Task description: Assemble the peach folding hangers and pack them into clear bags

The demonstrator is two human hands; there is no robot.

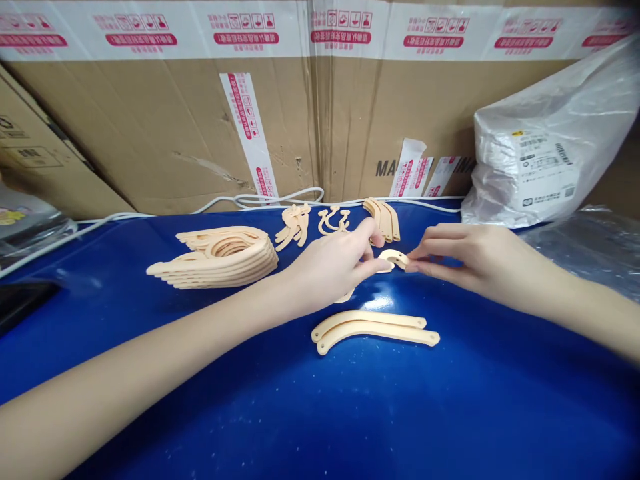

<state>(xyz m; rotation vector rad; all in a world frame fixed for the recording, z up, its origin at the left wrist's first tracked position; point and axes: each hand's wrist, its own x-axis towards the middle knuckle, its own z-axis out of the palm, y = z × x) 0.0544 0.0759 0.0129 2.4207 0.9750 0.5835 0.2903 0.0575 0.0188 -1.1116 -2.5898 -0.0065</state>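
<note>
Both hands meet over a blue table surface (pixel 350 413). My left hand (pixel 330 267) and my right hand (pixel 450 257) pinch the two ends of a small curved beige plastic piece (pixel 393 257). A further beige part (pixel 346 295) shows just under my left hand. In front of the hands lie two long curved beige strips (pixel 375 329) side by side. Behind my left hand sit a stack of large beige curved frames (pixel 220 257), a cluster of small beige pieces (pixel 294 225), hook-shaped beige pieces (pixel 334 220) and a short stack of curved pieces (pixel 384 217).
Large cardboard boxes (pixel 300 127) with red-and-white tape form a wall behind the table. A white cable (pixel 225 203) runs along their base. A clear plastic bag holding a white labelled package (pixel 545 160) rests at the right. A dark object (pixel 20 300) lies at the left edge.
</note>
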